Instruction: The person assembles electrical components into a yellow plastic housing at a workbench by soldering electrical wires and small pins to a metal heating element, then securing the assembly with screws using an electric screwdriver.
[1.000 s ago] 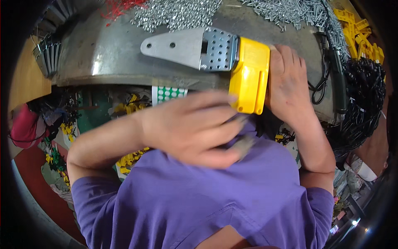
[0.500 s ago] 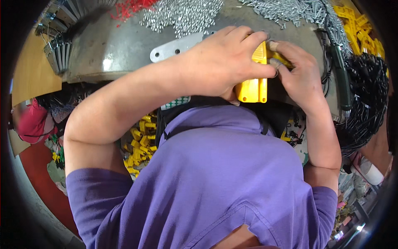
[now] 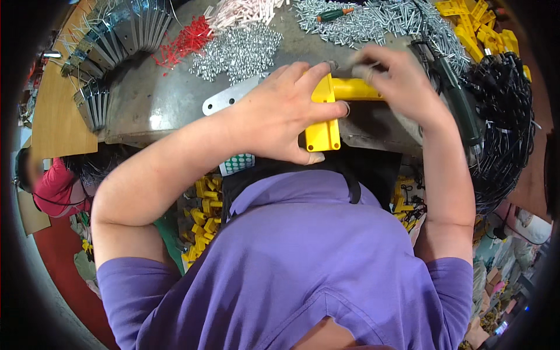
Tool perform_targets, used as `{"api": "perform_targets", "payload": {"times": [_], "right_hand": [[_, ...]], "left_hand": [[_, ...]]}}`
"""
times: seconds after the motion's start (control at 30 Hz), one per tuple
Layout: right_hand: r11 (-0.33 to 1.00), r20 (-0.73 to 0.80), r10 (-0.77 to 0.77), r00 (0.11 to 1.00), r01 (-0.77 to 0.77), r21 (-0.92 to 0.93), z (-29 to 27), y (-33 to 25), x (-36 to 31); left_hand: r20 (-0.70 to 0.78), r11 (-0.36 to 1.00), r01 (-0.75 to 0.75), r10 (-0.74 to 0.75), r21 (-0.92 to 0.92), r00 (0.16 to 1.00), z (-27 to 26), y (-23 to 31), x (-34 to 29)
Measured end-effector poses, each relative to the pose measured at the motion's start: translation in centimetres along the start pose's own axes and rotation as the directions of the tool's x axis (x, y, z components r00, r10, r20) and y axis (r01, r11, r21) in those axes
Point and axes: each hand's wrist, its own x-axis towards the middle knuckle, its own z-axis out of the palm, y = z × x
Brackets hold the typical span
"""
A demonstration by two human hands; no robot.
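My left hand (image 3: 280,114) is closed around a yellow plastic housing (image 3: 323,131), thumb on the near side and fingers across the top. From its right side sticks out a yellow tube-shaped part (image 3: 357,88). My right hand (image 3: 405,84) hovers by the far end of that tube, fingers curved and apart, the tips blurred by motion. Nothing shows between them. A grey metal plate with holes (image 3: 219,104) lies on the worktable (image 3: 134,119), partly hidden behind my left hand.
Silver hardware (image 3: 236,52), red pieces (image 3: 188,42) and white pieces (image 3: 248,10) lie in heaps at the back. Screws (image 3: 373,26) are piled back right, near a dark green power screwdriver (image 3: 461,96), black cables (image 3: 504,128) and yellow parts (image 3: 484,29). Metal brackets (image 3: 125,38) stand at left.
My right hand has come off the yellow part and moved slightly up, its fingers loosened. The housing, still in my left hand, appears farther left, and the whole view has shifted.
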Motion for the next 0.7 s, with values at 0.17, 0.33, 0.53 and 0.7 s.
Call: {"api": "perform_targets", "payload": {"times": [0.17, 0.33, 0.53, 0.7], "right_hand": [[0.841, -0.09, -0.292, 0.952, 0.21, -0.498, -1.1, 4.9, 3.2], [0.706, 0.054, -0.401, 0.915, 0.346, -0.618, -0.4, 4.2, 4.4], [0.71, 0.048, -0.329, 0.943, 0.281, -0.645, -0.8, 3.2, 4.3], [0.989, -0.105, -0.092, 0.99, 0.103, 0.104, -1.0, -0.7, 0.8]], "left_hand": [[-0.017, 0.998, -0.004, 0.003, -0.065, 1.0, -0.3, 0.4, 0.2], [-0.034, 0.959, 0.026, -0.037, -0.282, 0.999, -1.0, -0.5, 0.4], [-0.214, 0.88, 0.449, -0.474, -0.156, 0.854, -0.6, -10.8, 4.1], [-0.222, 0.922, 0.386, -0.379, -0.012, 0.898, 0.2, -12.6, 5.6]]}}
